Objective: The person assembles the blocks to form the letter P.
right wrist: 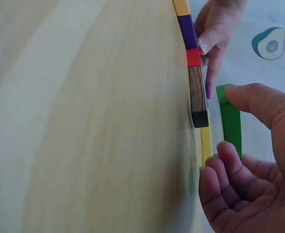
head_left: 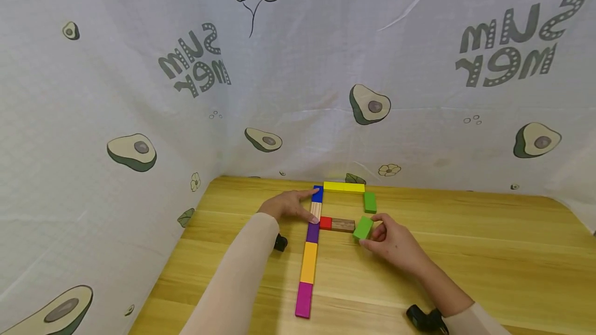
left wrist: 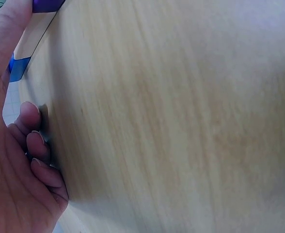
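My right hand (head_left: 396, 244) pinches a green block (head_left: 363, 228) between thumb and index finger. Tilted, this block overlaps the right end of the dark wood-grain block (head_left: 343, 225) in the head view. That one continues a short row from a red block (head_left: 325, 223). My left hand (head_left: 288, 204) reaches over the long column, index fingertip at the blue block (head_left: 318, 195) and thumb at the lower end of the pale striped block (head_left: 315, 211). In the left wrist view its other fingers (left wrist: 38, 145) bend in beside the column.
Below the striped block, the column continues with purple (head_left: 313, 232), orange (head_left: 309, 262) and magenta (head_left: 303, 300) blocks. Yellow blocks (head_left: 344, 187) line the top, and another green block (head_left: 370, 202) stands at their right end. A white printed cloth (head_left: 298, 66) hangs behind the wooden table (head_left: 489, 252).
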The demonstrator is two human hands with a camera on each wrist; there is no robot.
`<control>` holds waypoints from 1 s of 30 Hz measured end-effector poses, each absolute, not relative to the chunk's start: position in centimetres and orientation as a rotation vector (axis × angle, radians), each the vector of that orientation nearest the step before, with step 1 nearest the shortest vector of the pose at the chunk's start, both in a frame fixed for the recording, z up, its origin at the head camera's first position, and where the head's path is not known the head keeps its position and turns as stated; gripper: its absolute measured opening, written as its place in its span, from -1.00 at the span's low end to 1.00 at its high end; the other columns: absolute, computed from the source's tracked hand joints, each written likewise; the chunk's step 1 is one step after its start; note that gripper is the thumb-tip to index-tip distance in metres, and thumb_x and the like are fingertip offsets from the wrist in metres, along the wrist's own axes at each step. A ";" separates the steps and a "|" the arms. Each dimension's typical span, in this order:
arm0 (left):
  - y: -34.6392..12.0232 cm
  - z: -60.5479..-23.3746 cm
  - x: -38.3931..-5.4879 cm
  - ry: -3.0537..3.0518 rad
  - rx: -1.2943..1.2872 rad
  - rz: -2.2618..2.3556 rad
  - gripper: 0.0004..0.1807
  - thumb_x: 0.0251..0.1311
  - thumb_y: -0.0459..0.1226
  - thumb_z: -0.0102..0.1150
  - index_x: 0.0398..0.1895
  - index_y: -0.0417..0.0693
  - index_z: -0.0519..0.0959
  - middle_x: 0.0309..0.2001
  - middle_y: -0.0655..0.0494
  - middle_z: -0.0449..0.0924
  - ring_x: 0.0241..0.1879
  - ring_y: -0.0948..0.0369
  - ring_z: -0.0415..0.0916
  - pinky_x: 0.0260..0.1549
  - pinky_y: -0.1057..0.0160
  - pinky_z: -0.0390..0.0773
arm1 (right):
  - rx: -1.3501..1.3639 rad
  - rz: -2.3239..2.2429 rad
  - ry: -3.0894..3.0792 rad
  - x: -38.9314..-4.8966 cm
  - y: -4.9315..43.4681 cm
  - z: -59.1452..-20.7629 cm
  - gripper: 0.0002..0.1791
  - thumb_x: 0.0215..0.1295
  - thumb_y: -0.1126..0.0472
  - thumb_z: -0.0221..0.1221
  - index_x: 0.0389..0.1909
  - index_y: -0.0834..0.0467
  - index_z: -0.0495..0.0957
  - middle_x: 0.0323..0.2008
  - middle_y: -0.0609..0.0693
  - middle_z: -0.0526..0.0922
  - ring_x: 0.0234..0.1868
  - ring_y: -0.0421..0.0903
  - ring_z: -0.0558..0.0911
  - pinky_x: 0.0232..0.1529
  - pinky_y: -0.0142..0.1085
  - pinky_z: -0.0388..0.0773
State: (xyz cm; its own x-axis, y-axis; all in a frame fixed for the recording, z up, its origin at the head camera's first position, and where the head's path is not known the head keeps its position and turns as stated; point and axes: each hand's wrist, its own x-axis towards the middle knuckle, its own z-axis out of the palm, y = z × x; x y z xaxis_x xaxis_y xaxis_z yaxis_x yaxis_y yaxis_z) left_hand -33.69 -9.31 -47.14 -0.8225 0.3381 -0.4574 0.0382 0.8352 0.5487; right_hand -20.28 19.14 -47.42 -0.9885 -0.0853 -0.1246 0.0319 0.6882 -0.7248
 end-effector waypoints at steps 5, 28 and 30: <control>-9.3 -47.1 -33.7 2.455 0.278 0.718 0.09 -0.17 0.26 0.57 0.49 0.81 0.16 0.63 0.08 0.10 0.59 -0.12 0.06 0.50 -0.36 0.12 | 0.002 -1.159 2.782 -21.0 19.2 -47.6 -0.14 0.18 -0.12 0.44 0.32 0.31 0.33 -0.10 0.11 0.61 -0.13 -0.04 0.59 -0.15 -0.24 0.64; -9.1 -47.2 -33.9 2.453 0.225 0.729 0.09 -0.19 0.24 0.59 0.48 0.81 0.19 0.63 0.07 0.11 0.59 -0.11 0.06 0.49 -0.34 0.14 | 0.130 -1.044 2.820 -22.2 19.3 -48.0 -0.12 0.21 -0.15 0.41 0.30 0.38 0.33 -0.14 0.18 0.66 -0.24 -0.04 0.60 -0.32 -0.28 0.54; -9.1 -47.2 -33.8 2.449 0.222 0.736 0.09 -0.19 0.22 0.60 0.48 0.81 0.19 0.63 0.07 0.11 0.59 -0.11 0.06 0.50 -0.33 0.14 | 0.134 -1.030 2.823 -22.2 19.2 -48.0 -0.12 0.20 -0.14 0.41 0.29 0.39 0.33 -0.15 0.17 0.67 -0.24 -0.04 0.60 -0.32 -0.27 0.55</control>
